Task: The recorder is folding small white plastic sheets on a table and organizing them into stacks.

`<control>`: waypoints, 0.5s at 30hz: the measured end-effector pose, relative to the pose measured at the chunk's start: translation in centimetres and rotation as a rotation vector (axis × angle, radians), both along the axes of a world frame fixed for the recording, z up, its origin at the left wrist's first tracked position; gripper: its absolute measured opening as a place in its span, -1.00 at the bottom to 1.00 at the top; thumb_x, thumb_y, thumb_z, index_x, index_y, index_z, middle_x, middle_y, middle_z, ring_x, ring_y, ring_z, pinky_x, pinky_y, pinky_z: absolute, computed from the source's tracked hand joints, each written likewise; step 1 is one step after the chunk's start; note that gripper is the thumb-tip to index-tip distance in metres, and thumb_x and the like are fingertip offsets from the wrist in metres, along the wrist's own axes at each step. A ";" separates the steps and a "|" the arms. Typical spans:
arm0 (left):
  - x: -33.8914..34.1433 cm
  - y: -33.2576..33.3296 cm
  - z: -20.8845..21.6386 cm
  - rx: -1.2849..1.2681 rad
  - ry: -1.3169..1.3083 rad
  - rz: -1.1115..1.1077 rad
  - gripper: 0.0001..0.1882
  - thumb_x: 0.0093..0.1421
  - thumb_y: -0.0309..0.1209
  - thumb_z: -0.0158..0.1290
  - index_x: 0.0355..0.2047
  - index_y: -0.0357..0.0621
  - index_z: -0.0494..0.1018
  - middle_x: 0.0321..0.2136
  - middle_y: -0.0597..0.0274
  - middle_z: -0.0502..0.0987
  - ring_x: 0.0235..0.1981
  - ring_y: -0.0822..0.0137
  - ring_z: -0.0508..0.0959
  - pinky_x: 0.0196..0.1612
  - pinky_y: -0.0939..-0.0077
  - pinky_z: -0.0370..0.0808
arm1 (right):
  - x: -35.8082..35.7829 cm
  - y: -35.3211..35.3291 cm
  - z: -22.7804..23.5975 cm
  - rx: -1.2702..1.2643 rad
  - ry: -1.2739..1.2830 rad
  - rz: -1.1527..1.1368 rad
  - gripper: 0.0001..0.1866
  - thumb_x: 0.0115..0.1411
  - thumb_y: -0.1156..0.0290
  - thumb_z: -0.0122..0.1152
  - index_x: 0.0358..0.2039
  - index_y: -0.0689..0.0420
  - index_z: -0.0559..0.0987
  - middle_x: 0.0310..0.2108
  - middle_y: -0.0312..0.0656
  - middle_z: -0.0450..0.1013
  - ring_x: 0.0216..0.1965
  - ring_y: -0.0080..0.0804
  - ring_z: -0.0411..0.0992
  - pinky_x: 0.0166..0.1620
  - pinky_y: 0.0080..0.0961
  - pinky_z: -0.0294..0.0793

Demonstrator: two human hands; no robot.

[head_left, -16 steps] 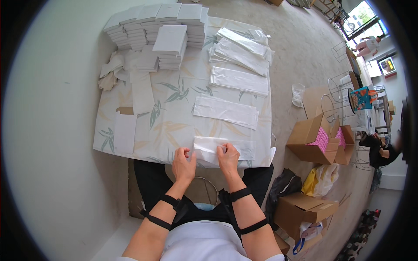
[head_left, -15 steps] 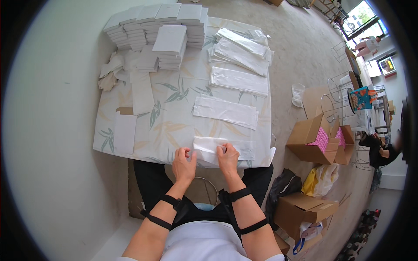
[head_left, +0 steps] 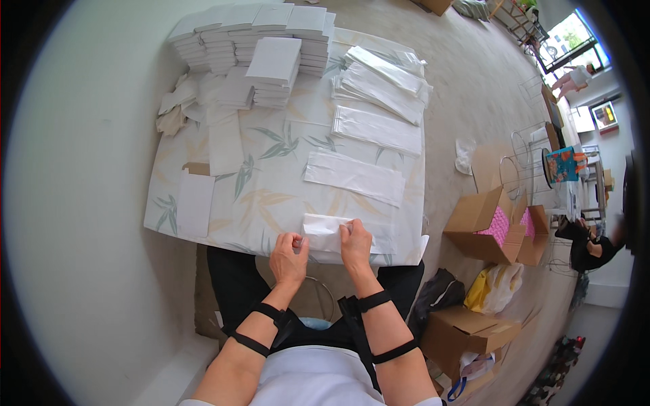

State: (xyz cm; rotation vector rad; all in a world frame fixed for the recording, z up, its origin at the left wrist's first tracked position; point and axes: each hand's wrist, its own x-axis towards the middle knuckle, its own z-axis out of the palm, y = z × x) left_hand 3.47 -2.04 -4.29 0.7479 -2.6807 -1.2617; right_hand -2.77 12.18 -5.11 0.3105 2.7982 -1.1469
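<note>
at the far left of the table (head_left: 284,183), whose cloth is pale with a leaf print, a flat white card (head_left: 195,204) lies near the edge, with a longer white strip (head_left: 225,142) just above it and a loose heap of crumpled white pieces (head_left: 175,108) beyond. the far end carries stacks of flat white boxes (head_left: 254,37), packed close together. moving across, the left hand (head_left: 289,256) sits at the near edge, fingers curled in, its fingertips pinching the left end of a clear plastic sleeve with white paper inside (head_left: 338,233). that sleeve lies flat on the near edge of the table, right in front of the person. the right hand (head_left: 355,243) presses down on the sleeve's middle, fingers bent and closed on its upper edge. above it three more white sleeves (head_left: 354,177) lie in a row toward the far end. on the floor to the right stand open cardboard boxes (head_left: 484,227), one with pink filling
</note>
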 end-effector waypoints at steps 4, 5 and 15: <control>0.2 -0.3 -1.0 0.011 -0.038 0.044 -0.81 0.11 -0.29 0.16 -0.44 -0.15 0.48 -0.47 0.19 0.47 -0.44 0.17 0.52 -0.36 0.27 0.42 | 0.0 -0.3 0.7 0.006 0.001 0.029 -0.80 0.17 0.38 0.21 -0.30 0.27 0.50 -0.44 0.17 0.53 -0.33 0.21 0.50 -0.26 -0.05 0.45; 0.2 -0.3 -1.0 0.027 -0.050 0.052 -0.84 0.10 -0.31 0.17 -0.46 -0.12 0.48 -0.48 0.22 0.48 -0.44 0.17 0.53 -0.35 0.25 0.43 | 0.1 -0.5 1.1 0.070 -0.017 0.027 -0.79 0.14 0.36 0.25 -0.32 0.25 0.52 -0.43 0.13 0.53 -0.32 0.16 0.50 -0.25 -0.09 0.45; 0.0 -0.2 -1.2 0.050 -0.024 0.079 -0.86 0.05 -0.36 0.20 -0.50 -0.10 0.47 -0.51 0.23 0.50 -0.47 0.17 0.55 -0.37 0.24 0.44 | -2.5 -3.3 1.1 0.100 0.401 0.412 -0.69 -0.14 0.39 0.45 -0.33 0.04 0.59 -0.23 -0.25 0.47 -0.14 -0.22 0.40 -0.12 -0.26 0.31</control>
